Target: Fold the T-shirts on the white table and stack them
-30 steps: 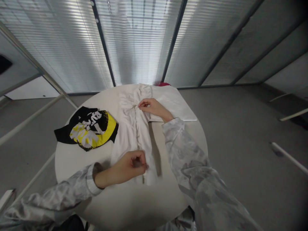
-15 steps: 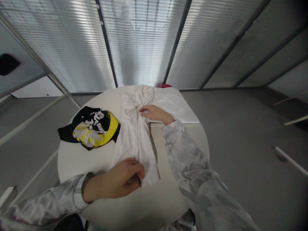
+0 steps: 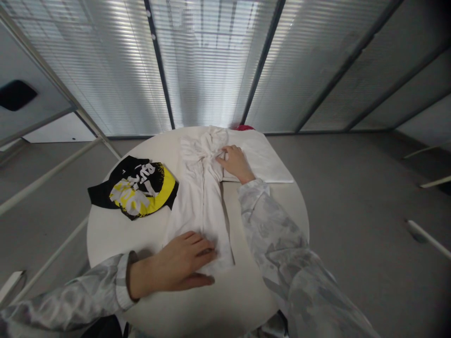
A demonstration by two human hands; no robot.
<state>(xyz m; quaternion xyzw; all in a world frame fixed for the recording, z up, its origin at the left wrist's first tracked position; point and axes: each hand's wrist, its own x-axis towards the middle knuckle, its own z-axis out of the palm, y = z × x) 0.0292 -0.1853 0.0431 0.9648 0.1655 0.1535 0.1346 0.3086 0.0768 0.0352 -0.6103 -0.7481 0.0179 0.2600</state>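
A long white garment (image 3: pixel 192 197) lies lengthwise on the round table, bunched and wrinkled near its far end, with a seam line down its middle. My left hand (image 3: pixel 181 263) rests palm down over the near end of it, open, the thumb spread from the other fingers. At the right side of the bunched part is my right hand (image 3: pixel 235 163), its bent fingers apart and touching the cloth. Both hands appear to hold nothing. The left hand covers part of the garment's near edge.
A black T-shirt-like cloth (image 3: pixel 118 180) with yellow and white print lies crumpled at the left of the white table (image 3: pixel 207 305). A flat white folded cloth (image 3: pixel 266 157) lies at the far right. Something red (image 3: pixel 244 127) shows behind it, near the blinds (image 3: pixel 211 84).
My right hand has shifted right, from the middle of the bunched cloth to its right side. My left hand has opened from a curled shape and flattened onto the near end.
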